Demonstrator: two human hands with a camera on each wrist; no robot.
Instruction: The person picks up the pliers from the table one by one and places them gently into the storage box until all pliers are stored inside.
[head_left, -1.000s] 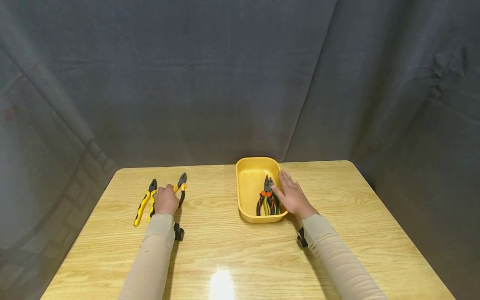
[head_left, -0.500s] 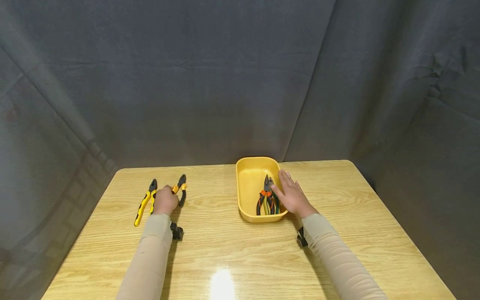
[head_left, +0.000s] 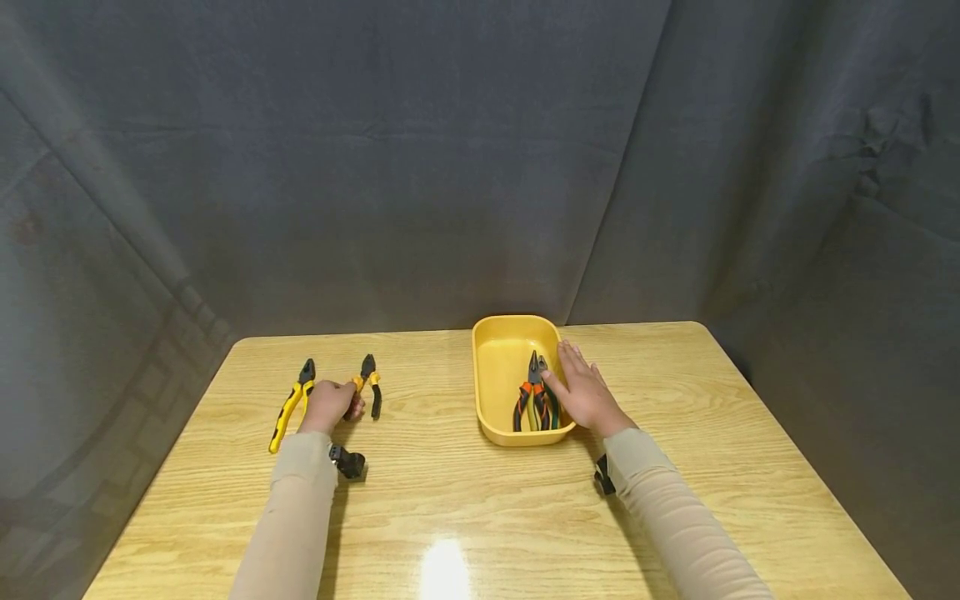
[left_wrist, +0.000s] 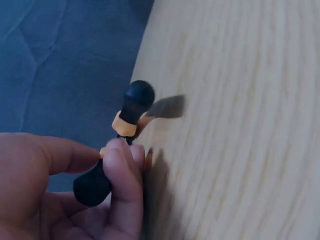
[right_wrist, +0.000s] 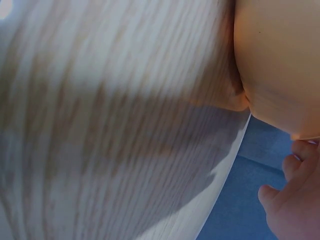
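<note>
My left hand (head_left: 330, 406) pinches one handle of a pair of pliers (head_left: 367, 367) with black and orange-yellow grips and a dark head. In the left wrist view, thumb and fingers close on that handle, while the other handle (left_wrist: 139, 97) spreads away. Left of this hand lies a second pair of pliers (head_left: 283, 414), its grips yellow and black, partly covered by the hand. My right hand (head_left: 588, 400) rests along the right rim of a yellow plastic tray (head_left: 491, 367), fingers straight, thumb reaching over the edge.
Inside the tray lie long-nose pliers with orange-and-black handles (head_left: 522, 404) and another pair with green handles (head_left: 555, 410), partly overlapped. The wooden table (head_left: 450, 492) ends at a grey cloth backdrop (head_left: 375, 208), which also hangs at both sides.
My left hand has turned, and its fingers now show around the handle. The pliers in it have swung and shifted slightly toward me. The right hand and tray have stayed put.
</note>
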